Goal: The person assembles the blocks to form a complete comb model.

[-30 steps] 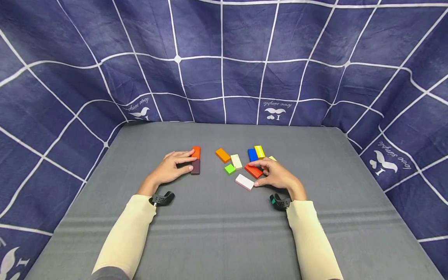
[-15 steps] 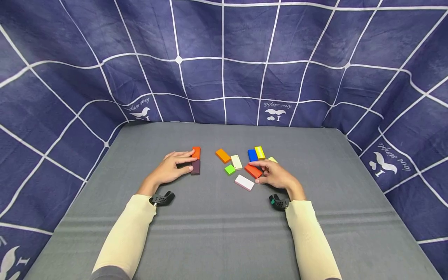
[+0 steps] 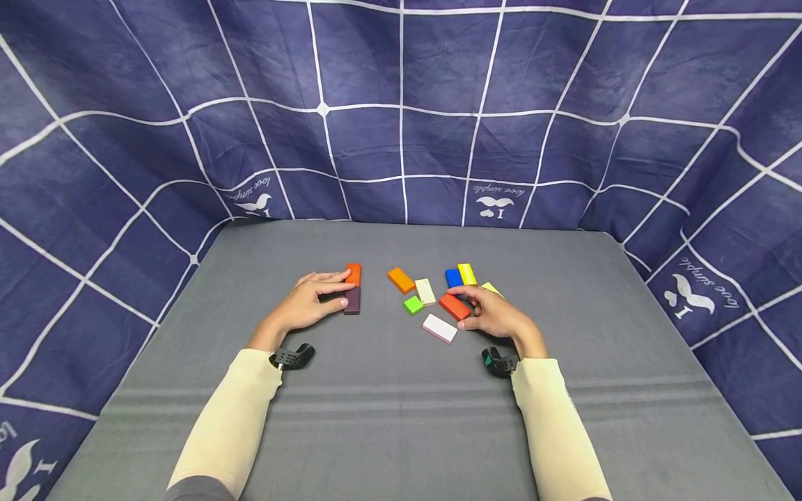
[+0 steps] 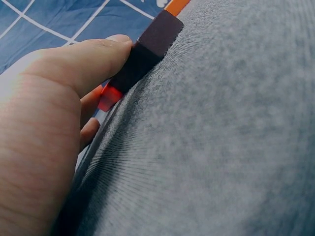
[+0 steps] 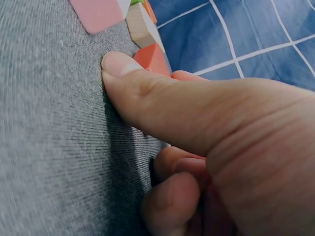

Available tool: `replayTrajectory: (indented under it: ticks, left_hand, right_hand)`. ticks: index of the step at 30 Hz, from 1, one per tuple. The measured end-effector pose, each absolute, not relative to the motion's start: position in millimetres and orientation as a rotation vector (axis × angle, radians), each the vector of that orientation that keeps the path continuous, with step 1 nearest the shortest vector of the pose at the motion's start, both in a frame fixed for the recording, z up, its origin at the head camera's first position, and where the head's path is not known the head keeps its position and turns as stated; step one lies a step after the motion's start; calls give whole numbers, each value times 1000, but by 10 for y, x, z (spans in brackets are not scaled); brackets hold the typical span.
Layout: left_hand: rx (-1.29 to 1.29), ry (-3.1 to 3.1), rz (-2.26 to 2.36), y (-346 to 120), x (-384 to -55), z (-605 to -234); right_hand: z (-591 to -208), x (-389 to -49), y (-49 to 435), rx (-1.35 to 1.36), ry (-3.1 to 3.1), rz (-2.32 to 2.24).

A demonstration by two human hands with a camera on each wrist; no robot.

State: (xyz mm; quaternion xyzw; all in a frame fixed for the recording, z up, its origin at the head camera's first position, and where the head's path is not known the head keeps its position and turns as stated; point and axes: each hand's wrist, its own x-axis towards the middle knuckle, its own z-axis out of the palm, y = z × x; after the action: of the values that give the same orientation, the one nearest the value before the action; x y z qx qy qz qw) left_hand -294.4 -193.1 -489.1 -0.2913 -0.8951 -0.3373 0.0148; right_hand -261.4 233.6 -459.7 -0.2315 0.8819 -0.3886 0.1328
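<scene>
We've got the red block (image 3: 455, 307) just far-right of the pale pink block (image 3: 440, 328), long axis far-left to near-right, between thumb and index of our right hand (image 3: 495, 313); can't tell if pinched. Left hand (image 3: 303, 303), well left of the pale pink block: fingers extended, touching the dark purple block (image 3: 354, 301).

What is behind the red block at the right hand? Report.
A blue block and a yellow block lie beyond it; the right hand hides part of the blue block from view.

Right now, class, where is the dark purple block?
In the head view, the dark purple block lies left of centre on the grey table, touched by the left hand, with the orange-red block just beyond it.
</scene>
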Motion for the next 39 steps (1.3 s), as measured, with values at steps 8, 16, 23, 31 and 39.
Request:
replayTrajectory:
  ticks: [8,16,23,31,39]
  left_hand:
    - [-882,-2784,-1067,-1924,-2929,-4866]
    - [-872,-2781,-1048,-1920,-2927,-4878]
    - [-871,-2785,-1040,-1928,-2930,-4881]
    - [-866,-2787,-1025,-1932,-2919,-4887]
    - [-872,-2782,-1021,-1930,-2909,-4888]
  right_hand:
    - [-4624,-2610,2351,-646,2526,-1253]
    - [-4657,-2596,2379,-535,2451,-1422]
    - [-4588,-2588,2307,-412,2458,-1501]
    - [-4556,-2574,2253,-499,2533,-1551]
    - [-4422,-2498,2058,-596,2542,-1626]
